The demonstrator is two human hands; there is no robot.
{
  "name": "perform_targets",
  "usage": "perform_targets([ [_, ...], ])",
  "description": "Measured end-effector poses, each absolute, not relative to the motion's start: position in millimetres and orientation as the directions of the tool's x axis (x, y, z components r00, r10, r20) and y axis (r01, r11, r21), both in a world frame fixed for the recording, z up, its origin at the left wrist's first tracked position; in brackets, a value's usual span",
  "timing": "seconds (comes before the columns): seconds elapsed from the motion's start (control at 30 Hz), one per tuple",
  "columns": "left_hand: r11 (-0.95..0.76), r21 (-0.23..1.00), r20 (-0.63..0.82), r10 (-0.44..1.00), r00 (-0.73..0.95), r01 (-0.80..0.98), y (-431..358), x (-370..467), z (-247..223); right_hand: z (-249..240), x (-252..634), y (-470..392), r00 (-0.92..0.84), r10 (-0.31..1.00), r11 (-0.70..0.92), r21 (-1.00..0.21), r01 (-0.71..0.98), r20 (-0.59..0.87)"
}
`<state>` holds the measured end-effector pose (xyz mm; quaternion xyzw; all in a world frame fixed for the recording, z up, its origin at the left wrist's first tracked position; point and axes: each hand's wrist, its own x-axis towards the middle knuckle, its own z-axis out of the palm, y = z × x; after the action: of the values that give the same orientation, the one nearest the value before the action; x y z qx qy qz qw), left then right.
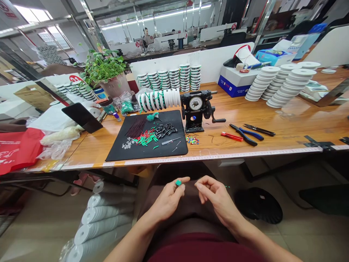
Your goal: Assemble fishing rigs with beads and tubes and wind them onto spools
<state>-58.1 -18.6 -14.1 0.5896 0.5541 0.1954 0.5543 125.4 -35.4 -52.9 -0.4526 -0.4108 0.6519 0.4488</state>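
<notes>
My left hand (167,199) is above my lap, fingers closed around a small bunch of green pieces (178,183) whose ends show between thumb and forefinger. Beside it, a short gap away, my right hand (216,198) has thumb and forefinger pinched together; whatever is between them is too small to make out. On the table ahead lies a black mat (117,153) with green and red tubes (147,137), black pieces (166,130), thin dark strands (136,126) and a green tied bunch (152,116).
A hand-crank winder (194,109) with a dial carries a row of spools (159,100). Pliers (247,134), tweezers (259,130) and a red tool (231,136) lie right of it. White spool stacks (291,87) stand farther right. A black stool (259,205) is below.
</notes>
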Motion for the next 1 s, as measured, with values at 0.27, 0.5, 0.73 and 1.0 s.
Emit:
perform_targets([
  [0.27, 0.073, 0.853, -0.327, 0.846, 0.422, 0.516, -28, -53, -8, -46, 118, -36, -0.220, 0.963, -0.174, -0.982, -0.067, -0.155],
  [0.5, 0.034, 0.910, -0.247, 0.845, 0.475, 0.413, -30, -42, -5, -48, 115, -39, -0.134, 0.987, -0.064, -0.983, 0.174, -0.088],
  [0.73, 0.248, 0.924, -0.342, 0.878, 0.336, 0.293, -29, -44, -11, -53, 119, -36, -0.138, 0.979, -0.141, -0.986, 0.085, -0.152],
  [1.0, 0.325, 0.930, -0.365, 0.876, 0.316, 0.174, -30, -47, -12, -65, 123, -32, -0.067, 0.993, -0.089, -0.988, 0.128, -0.098],
])
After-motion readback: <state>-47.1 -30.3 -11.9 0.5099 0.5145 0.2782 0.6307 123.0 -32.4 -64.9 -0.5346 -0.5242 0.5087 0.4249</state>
